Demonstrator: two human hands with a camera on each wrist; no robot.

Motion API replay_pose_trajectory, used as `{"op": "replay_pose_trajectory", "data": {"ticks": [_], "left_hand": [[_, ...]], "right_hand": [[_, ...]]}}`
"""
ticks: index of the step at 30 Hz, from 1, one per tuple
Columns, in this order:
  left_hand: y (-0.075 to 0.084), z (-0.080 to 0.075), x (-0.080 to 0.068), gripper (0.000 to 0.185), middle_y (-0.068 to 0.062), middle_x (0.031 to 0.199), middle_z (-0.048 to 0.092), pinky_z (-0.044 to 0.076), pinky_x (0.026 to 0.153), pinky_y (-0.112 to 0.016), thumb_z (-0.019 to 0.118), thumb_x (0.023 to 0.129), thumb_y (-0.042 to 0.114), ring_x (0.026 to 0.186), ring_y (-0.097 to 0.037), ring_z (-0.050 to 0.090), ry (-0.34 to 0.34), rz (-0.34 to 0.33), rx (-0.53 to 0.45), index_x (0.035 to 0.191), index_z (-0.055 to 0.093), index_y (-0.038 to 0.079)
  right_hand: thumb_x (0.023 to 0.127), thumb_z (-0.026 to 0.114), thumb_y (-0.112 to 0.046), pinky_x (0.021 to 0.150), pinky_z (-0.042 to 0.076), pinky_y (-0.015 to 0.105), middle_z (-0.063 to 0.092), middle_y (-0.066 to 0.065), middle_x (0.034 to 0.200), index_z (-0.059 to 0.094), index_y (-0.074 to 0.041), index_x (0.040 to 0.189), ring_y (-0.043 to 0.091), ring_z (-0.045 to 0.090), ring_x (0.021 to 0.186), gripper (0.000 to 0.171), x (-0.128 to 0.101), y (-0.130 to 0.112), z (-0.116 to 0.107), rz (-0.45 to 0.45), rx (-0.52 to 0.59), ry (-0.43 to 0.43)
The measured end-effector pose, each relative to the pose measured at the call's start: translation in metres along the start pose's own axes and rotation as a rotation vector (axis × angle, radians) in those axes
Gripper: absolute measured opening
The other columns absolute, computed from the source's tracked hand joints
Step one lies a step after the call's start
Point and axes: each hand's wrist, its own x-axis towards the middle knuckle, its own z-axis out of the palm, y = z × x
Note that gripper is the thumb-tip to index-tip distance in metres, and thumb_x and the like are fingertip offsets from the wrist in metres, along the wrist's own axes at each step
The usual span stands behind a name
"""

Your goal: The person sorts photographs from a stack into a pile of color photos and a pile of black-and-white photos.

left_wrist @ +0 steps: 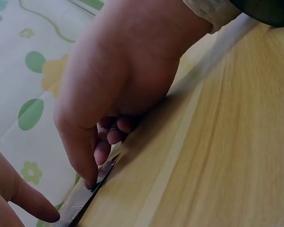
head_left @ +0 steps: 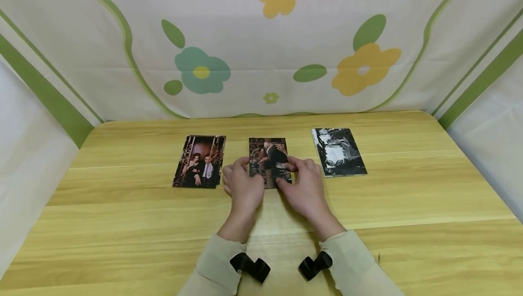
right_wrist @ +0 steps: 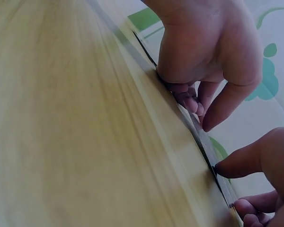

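A photo card [head_left: 270,160] with a dark, sideways-turned picture lies on the wooden table, between both hands. My left hand [head_left: 244,182] holds its left side, the thumb near the lower edge. On the opposite side my right hand [head_left: 304,187] grips the card, thumb on the lower right corner and a finger at the right edge. Seen from the left wrist, the left thumb [left_wrist: 83,161] is on the thin card [left_wrist: 97,189], other fingers curled beside it. In the right wrist view the right hand [right_wrist: 208,56] bends down at the card edge. Whether several cards are stacked here I cannot tell.
To the left lies a pile of photo cards [head_left: 200,162], its top one showing two people. A second pile [head_left: 339,152] with a black-and-white picture is on the right. Behind the table [head_left: 122,223] hangs a flower-patterned cloth [head_left: 253,51]. Black wrist bands [head_left: 250,266] sit on the sleeves.
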Motion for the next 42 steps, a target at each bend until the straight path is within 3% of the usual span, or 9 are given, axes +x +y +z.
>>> {"op": "replay_pose_trajectory", "data": {"ticks": [3, 6, 10, 12, 15, 20, 28, 36, 42], "left_hand": [[-0.001, -0.002, 0.0, 0.057, -0.018, 0.132, 0.055, 0.028, 0.111, -0.054, 0.063, 0.083, -0.011, 0.122, -0.036, 0.047, 0.005, 0.026, -0.02, 0.138, 0.064, 0.003], [-0.003, -0.006, 0.0, 0.052, -0.017, 0.133, 0.066, 0.043, 0.109, -0.051, 0.064, 0.087, -0.01, 0.116, -0.033, 0.061, -0.012, 0.069, -0.043, 0.137, 0.065, 0.004], [-0.005, -0.014, 0.003, 0.047, -0.018, 0.127, 0.071, 0.06, 0.081, -0.039, 0.061, 0.091, -0.013, 0.105, -0.031, 0.071, -0.05, 0.11, -0.106, 0.134, 0.068, 0.005], [-0.005, -0.017, 0.005, 0.045, -0.019, 0.126, 0.071, 0.057, 0.078, -0.034, 0.061, 0.092, -0.014, 0.105, -0.031, 0.071, -0.069, 0.107, -0.146, 0.132, 0.07, 0.005], [-0.005, -0.022, 0.008, 0.042, -0.02, 0.13, 0.07, 0.058, 0.084, -0.033, 0.061, 0.095, -0.011, 0.112, -0.032, 0.071, -0.098, 0.066, -0.209, 0.133, 0.07, 0.004], [-0.001, -0.028, 0.012, 0.035, -0.022, 0.13, 0.072, 0.061, 0.098, -0.031, 0.068, 0.097, -0.007, 0.119, -0.031, 0.072, -0.127, 0.006, -0.288, 0.131, 0.073, 0.001], [0.012, -0.041, 0.014, 0.032, -0.016, 0.122, 0.074, 0.059, 0.08, -0.017, 0.072, 0.096, -0.006, 0.097, -0.011, 0.071, -0.167, 0.014, -0.331, 0.127, 0.077, 0.002], [0.019, -0.049, 0.011, 0.031, -0.015, 0.122, 0.073, 0.057, 0.077, -0.017, 0.073, 0.098, -0.001, 0.097, -0.012, 0.069, -0.174, 0.02, -0.316, 0.129, 0.076, 0.003], [0.017, -0.067, 0.021, 0.032, -0.016, 0.121, 0.071, 0.055, 0.076, -0.017, 0.072, 0.098, -0.002, 0.101, -0.017, 0.069, -0.143, 0.034, -0.183, 0.129, 0.077, 0.005]], "right_hand": [[0.087, 0.084, -0.018, 0.102, 0.044, 0.048, 0.063, 0.014, 0.124, 0.059, -0.001, 0.15, 0.032, 0.049, 0.119, 0.07, 0.0, -0.001, 0.0, 0.005, 0.003, 0.007], [0.087, 0.084, -0.017, 0.104, 0.044, 0.048, 0.062, 0.015, 0.126, 0.059, -0.001, 0.151, 0.033, 0.049, 0.121, 0.07, 0.0, -0.001, -0.001, 0.015, 0.007, 0.004], [0.088, 0.085, -0.022, 0.104, 0.046, 0.049, 0.059, 0.016, 0.135, 0.055, -0.003, 0.152, 0.033, 0.053, 0.121, 0.074, 0.0, 0.0, -0.002, 0.038, 0.035, 0.005], [0.088, 0.086, -0.025, 0.103, 0.047, 0.048, 0.06, 0.016, 0.136, 0.055, -0.004, 0.151, 0.032, 0.055, 0.118, 0.074, 0.0, 0.001, -0.003, 0.037, 0.044, 0.007], [0.089, 0.086, -0.026, 0.098, 0.047, 0.044, 0.065, 0.013, 0.134, 0.058, -0.005, 0.149, 0.029, 0.057, 0.112, 0.069, 0.001, 0.002, -0.004, 0.025, 0.079, 0.008], [0.092, 0.083, -0.016, 0.093, 0.051, 0.033, 0.069, 0.007, 0.131, 0.062, -0.011, 0.148, 0.023, 0.06, 0.108, 0.061, 0.001, 0.0, -0.011, 0.039, 0.262, 0.007], [0.093, 0.081, -0.01, 0.083, 0.052, 0.019, 0.063, 0.007, 0.123, 0.065, -0.014, 0.146, 0.019, 0.059, 0.104, 0.056, -0.002, -0.013, -0.028, -0.017, 0.407, 0.067], [0.093, 0.082, -0.012, 0.084, 0.052, 0.02, 0.063, 0.006, 0.122, 0.065, -0.014, 0.146, 0.019, 0.059, 0.105, 0.056, -0.004, -0.018, -0.029, -0.014, 0.404, 0.053], [0.093, 0.08, -0.009, 0.088, 0.057, 0.024, 0.066, 0.009, 0.121, 0.064, -0.01, 0.147, 0.021, 0.063, 0.104, 0.056, -0.002, -0.024, -0.009, -0.035, 0.403, 0.019]]}}
